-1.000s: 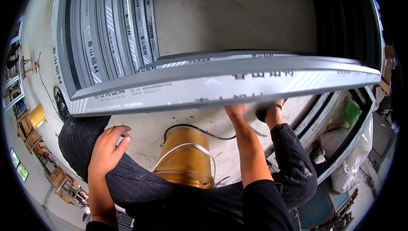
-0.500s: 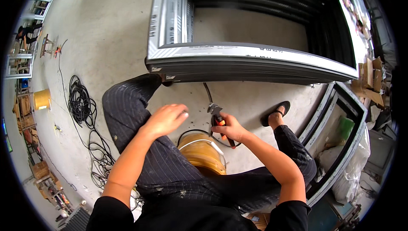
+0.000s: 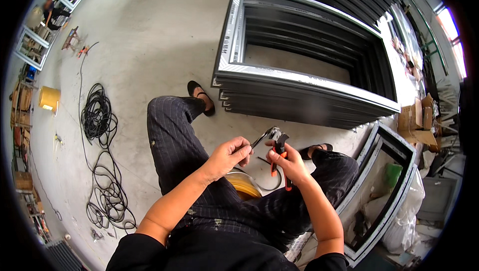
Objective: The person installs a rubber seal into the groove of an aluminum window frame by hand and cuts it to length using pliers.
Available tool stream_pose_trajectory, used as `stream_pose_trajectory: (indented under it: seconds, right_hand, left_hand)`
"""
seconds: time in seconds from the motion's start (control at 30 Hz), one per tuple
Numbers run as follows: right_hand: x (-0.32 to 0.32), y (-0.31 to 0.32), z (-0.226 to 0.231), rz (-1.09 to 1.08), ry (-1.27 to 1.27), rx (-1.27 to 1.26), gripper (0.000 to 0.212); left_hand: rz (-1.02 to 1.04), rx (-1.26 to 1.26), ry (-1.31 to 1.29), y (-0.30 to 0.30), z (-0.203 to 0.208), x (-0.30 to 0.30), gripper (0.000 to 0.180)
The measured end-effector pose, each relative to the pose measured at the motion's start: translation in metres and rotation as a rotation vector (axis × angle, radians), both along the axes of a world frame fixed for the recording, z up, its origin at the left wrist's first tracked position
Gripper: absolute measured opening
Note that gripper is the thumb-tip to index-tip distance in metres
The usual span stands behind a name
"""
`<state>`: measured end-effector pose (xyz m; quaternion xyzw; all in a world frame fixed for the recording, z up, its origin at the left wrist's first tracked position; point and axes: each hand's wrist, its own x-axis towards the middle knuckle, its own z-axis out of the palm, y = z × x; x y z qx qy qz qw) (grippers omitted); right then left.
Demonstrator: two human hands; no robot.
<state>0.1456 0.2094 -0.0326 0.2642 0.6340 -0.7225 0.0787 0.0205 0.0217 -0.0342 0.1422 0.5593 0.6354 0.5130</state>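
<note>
Between the thumb and fingers of my left hand (image 3: 230, 157) is a thin black strip (image 3: 260, 139). Its free end reaches up to the metal jaws of the hand cutters. My right hand (image 3: 290, 164) is closed around these cutters (image 3: 281, 157), which have black and orange handles and point away from me. Both hands are above my lap, a short way apart. Below them, a yellow bucket (image 3: 243, 186) stands between my legs, partly hidden by my thigh. A curved black length (image 3: 273, 186) loops beside the bucket's rim.
A stack of dark window frames (image 3: 299, 94) stands ahead to the right. Another frame (image 3: 406, 171) leans at my right, near cardboard boxes (image 3: 414, 121). Coiled black cable (image 3: 97, 114) lies on the floor at left, with a second yellow bucket (image 3: 49, 98) beyond. A person (image 3: 52, 14) is far left.
My left hand, earlier raised with nothing visible in it, now pinches the black strip against the cutters. My right hand has moved right with the cutters. The view has shifted, showing more of the stack.
</note>
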Motion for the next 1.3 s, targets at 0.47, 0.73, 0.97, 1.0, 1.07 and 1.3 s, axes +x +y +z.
stream_pose_trajectory:
  seconds: [0.47, 0.73, 0.97, 1.0, 1.07, 1.3]
  right_hand:
    - [0.001, -0.033, -0.014, 0.291, 0.151, 0.497, 0.033]
    - [-0.01, -0.034, -0.008, 0.284, 0.088, 0.585, 0.047]
    - [-0.007, -0.026, -0.015, 0.161, 0.167, 0.568, 0.034]
    - [-0.006, -0.025, -0.016, 0.179, 0.151, 0.582, 0.035]
    - [-0.004, -0.022, -0.019, 0.218, 0.118, 0.61, 0.043]
    - [-0.002, -0.026, -0.016, 0.269, 0.137, 0.637, 0.038]
  left_hand:
    - [0.261, -0.334, 1.039, -0.008, 0.019, 0.031, 0.013]
    - [0.401, -0.39, 1.086, -0.008, 0.022, 0.037, 0.011]
    - [0.412, -0.205, 0.267, -0.019, -0.011, 0.031, 0.016]
    - [0.427, -0.135, 0.188, -0.016, -0.01, 0.033, 0.019]
    - [0.409, -0.075, -0.024, -0.011, -0.003, 0.037, 0.021]
    - [0.273, -0.066, -0.173, -0.015, -0.01, 0.031, 0.026]
